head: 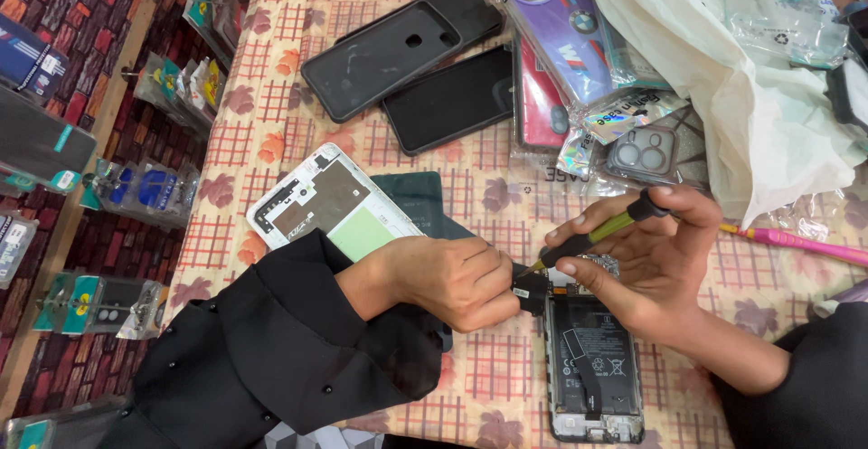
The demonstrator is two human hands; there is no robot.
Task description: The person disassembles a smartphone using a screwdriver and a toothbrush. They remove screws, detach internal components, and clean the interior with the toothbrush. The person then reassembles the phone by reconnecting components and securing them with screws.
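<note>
Two bare hands in black sleeves work over an opened phone [592, 368] lying near the front edge of a table covered with a floral checked cloth [271, 123]. The right hand [646, 264] pinches a screwdriver [597, 230] with a yellow-green shaft and black cap between thumb and fingers, its tip angled down and left toward the phone's top end. The left hand [457, 279] is curled, fingers pressed together, pinching a small black part [531, 293] at the phone's upper left corner, just under the tool's tip. The phone's back is off, showing a black battery and inner frame. Left of the hands lies a white phone frame [316, 200] with a green patch, partly under the left sleeve, and beside it a dark green panel [418, 203]. Farther off sit two black cases [398, 47], one on the other, and a flat black slab [452, 98]. To the far right, clear plastic sleeves [565, 33] hold phone covers, one purple, one red, with a clear cover [644, 152] showing camera cut-outs lying on them. A white plastic bag [723, 78] spills over that pile; what it holds cannot be told. A pink pen-like tool [796, 244] lies right of the right hand. Along the left wall, packaged goods [136, 187] hang on hooks.
</note>
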